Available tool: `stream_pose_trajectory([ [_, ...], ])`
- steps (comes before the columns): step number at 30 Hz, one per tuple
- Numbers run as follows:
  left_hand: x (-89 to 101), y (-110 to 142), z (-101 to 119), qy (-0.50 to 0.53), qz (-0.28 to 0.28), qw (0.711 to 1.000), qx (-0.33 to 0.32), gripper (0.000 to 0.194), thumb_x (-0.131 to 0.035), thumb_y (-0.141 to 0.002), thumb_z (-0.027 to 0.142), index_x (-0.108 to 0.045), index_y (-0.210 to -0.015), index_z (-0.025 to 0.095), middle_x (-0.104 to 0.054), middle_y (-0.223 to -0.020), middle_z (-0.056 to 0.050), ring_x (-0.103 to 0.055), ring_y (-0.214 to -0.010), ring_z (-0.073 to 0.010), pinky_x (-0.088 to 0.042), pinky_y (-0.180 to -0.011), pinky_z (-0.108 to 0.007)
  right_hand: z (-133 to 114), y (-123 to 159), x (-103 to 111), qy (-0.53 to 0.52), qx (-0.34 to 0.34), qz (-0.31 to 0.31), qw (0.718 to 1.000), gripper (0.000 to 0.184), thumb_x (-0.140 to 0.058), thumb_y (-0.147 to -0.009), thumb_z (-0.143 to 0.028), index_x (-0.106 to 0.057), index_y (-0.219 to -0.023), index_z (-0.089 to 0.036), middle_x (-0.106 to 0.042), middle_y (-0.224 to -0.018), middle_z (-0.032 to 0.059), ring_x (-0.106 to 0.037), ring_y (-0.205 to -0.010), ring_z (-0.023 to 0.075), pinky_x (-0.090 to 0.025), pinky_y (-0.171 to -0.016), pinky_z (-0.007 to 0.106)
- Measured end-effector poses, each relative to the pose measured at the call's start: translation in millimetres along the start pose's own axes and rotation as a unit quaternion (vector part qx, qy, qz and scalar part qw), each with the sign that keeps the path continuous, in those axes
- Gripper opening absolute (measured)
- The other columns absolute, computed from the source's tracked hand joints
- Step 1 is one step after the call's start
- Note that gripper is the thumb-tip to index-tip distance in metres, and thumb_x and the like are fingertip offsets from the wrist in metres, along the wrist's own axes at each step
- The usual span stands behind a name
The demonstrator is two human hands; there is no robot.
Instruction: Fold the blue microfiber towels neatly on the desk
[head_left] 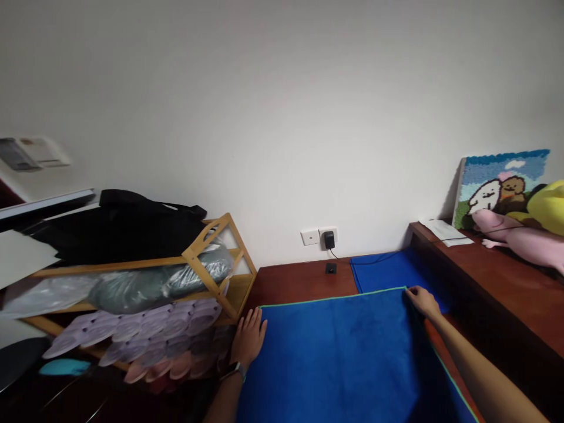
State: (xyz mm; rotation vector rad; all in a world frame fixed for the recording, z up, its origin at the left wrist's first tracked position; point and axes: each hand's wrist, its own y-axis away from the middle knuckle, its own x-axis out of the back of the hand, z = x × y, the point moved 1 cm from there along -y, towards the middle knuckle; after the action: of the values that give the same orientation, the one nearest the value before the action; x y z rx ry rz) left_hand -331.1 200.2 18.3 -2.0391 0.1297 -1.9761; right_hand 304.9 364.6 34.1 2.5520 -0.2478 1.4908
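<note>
A blue cloth, like a towel, (pixel 326 352) with a green edge lies spread over a reddish-brown wooden surface (pixel 295 279). My left hand (pixel 250 336) rests flat on the cloth's far left corner, fingers stretched out and a watch on the wrist. At the far right corner, my right hand (pixel 422 299) pinches the green edge between thumb and fingers. Behind that corner lies another blue piece, apparently folded cloth, (pixel 381 271), partly covered by the spread one. The near part of the cloth runs out of view.
Left stands a wooden rack (pixel 220 264) with a black bag (pixel 132 229), plastic-wrapped bundles and several slippers (pixel 163 320). A black plug (pixel 329 239) with a cable sits in the wall socket. On the raised ledge (pixel 506 270) at right are a pink plush toy (pixel 524 238) and a picture (pixel 502 182).
</note>
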Motion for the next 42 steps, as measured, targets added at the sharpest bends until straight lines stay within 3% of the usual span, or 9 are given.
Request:
stream_pose_trajectory([
  [5, 14.5, 8.4, 29.5, 0.011, 0.030, 0.999, -0.017, 0.060, -0.028, -0.105, 0.042, -0.053, -0.151, 0.013, -0.047, -0.162, -0.013, -0.041, -0.151, -0.0295, -0.030, -0.126, -0.051, -5.9, 24.1, -9.4, 0.039, 0.026, 0.044, 0.998, 0.041, -0.048, -0.096, -0.042, -0.073, -0.118, -0.019, -0.074, -0.121, 0.0180, -0.070, -0.109, 0.0327, -0.052, -0.091, 0.044],
  [9, 20.7, 19.9, 91.3, 0.061, 0.011, 0.996, -0.065, 0.057, -0.029, -0.107, 0.046, -0.047, -0.156, 0.024, -0.042, -0.167, -0.007, -0.035, -0.155, -0.0266, -0.028, -0.127, -0.050, -37.6, 68.5, -26.9, 0.056, 0.186, 0.098, 0.976, 0.047, -0.040, -0.100, -0.037, -0.064, -0.136, -0.018, -0.063, -0.143, 0.0171, -0.059, -0.129, 0.0306, -0.045, -0.110, 0.045],
  [12, 19.4, 19.9, 142.8, 0.093, -0.019, 0.990, -0.105, 0.055, -0.029, -0.108, 0.050, -0.039, -0.160, 0.032, -0.038, -0.169, -0.003, -0.032, -0.156, -0.0248, -0.025, -0.128, -0.050, -69.7, 99.1, -51.6, 0.060, 0.315, 0.052, 0.946, 0.054, -0.034, -0.103, -0.042, -0.057, -0.148, -0.023, -0.054, -0.157, 0.0096, -0.047, -0.145, 0.0264, -0.032, -0.123, 0.045],
  [16, 11.6, 12.6, 178.0, 0.097, -0.075, 0.988, -0.098, 0.059, -0.028, -0.107, 0.054, -0.035, -0.161, 0.033, -0.033, -0.170, -0.003, -0.029, -0.157, -0.0267, -0.025, -0.128, -0.053, -91.6, 111.0, -81.3, 0.097, 0.326, -0.012, 0.940, 0.064, -0.027, -0.105, -0.050, -0.040, -0.160, -0.021, -0.038, -0.167, 0.0057, -0.030, -0.156, 0.0260, -0.022, -0.128, 0.051],
  [21, 4.5, 11.1, 176.2, 0.094, -0.075, 0.987, -0.107, 0.061, -0.025, -0.107, 0.058, -0.028, -0.163, 0.035, -0.030, -0.172, -0.002, -0.026, -0.158, -0.0267, -0.024, -0.128, -0.054, -99.4, 112.2, -98.7, 0.114, 0.331, 0.010, 0.936, 0.064, -0.027, -0.105, -0.047, -0.035, -0.162, -0.020, -0.032, -0.168, 0.0062, -0.027, -0.157, 0.0270, -0.019, -0.128, 0.053],
  [24, 4.5, 11.4, 175.3, 0.087, -0.072, 0.988, -0.109, 0.061, -0.027, -0.107, 0.057, -0.027, -0.164, 0.035, -0.032, -0.171, -0.003, -0.026, -0.158, -0.0270, -0.023, -0.128, -0.054, -122.3, 124.0, -106.6, 0.099, 0.365, 0.026, 0.926, 0.065, -0.023, -0.106, -0.048, -0.031, -0.163, -0.018, -0.029, -0.169, 0.0065, -0.024, -0.158, 0.0256, -0.017, -0.129, 0.051],
  [30, 5.1, 9.2, 177.1, 0.079, -0.075, 0.988, -0.111, 0.060, -0.028, -0.107, 0.057, -0.028, -0.163, 0.035, -0.032, -0.171, -0.002, -0.027, -0.158, -0.0274, -0.025, -0.128, -0.055, -161.2, 138.4, -119.4, 0.081, 0.377, -0.053, 0.921, 0.070, -0.017, -0.106, -0.055, -0.029, -0.163, -0.016, -0.031, -0.168, 0.0082, -0.025, -0.158, 0.0250, -0.018, -0.130, 0.049],
  [38, 8.8, 6.8, 176.8, 0.095, -0.079, 0.987, -0.105, 0.062, -0.026, -0.107, 0.059, -0.029, -0.163, 0.035, -0.031, -0.171, -0.003, -0.026, -0.158, -0.0281, -0.024, -0.128, -0.057, -113.2, 109.8, -94.4, 0.094, 0.356, -0.003, 0.930, 0.071, -0.018, -0.106, -0.056, -0.029, -0.163, -0.015, -0.027, -0.170, 0.0075, -0.023, -0.158, 0.0247, -0.019, -0.130, 0.049],
  [42, 8.4, 7.0, 177.5, 0.099, -0.081, 0.986, -0.106, 0.062, -0.027, -0.107, 0.059, -0.031, -0.163, 0.034, -0.032, -0.171, -0.004, -0.026, -0.159, -0.0279, -0.024, -0.128, -0.056, -81.9, 88.0, -83.8, 0.107, 0.299, 0.021, 0.948, 0.069, -0.019, -0.107, -0.054, -0.032, -0.163, -0.016, -0.033, -0.168, 0.0090, -0.028, -0.157, 0.0255, -0.024, -0.128, 0.049],
])
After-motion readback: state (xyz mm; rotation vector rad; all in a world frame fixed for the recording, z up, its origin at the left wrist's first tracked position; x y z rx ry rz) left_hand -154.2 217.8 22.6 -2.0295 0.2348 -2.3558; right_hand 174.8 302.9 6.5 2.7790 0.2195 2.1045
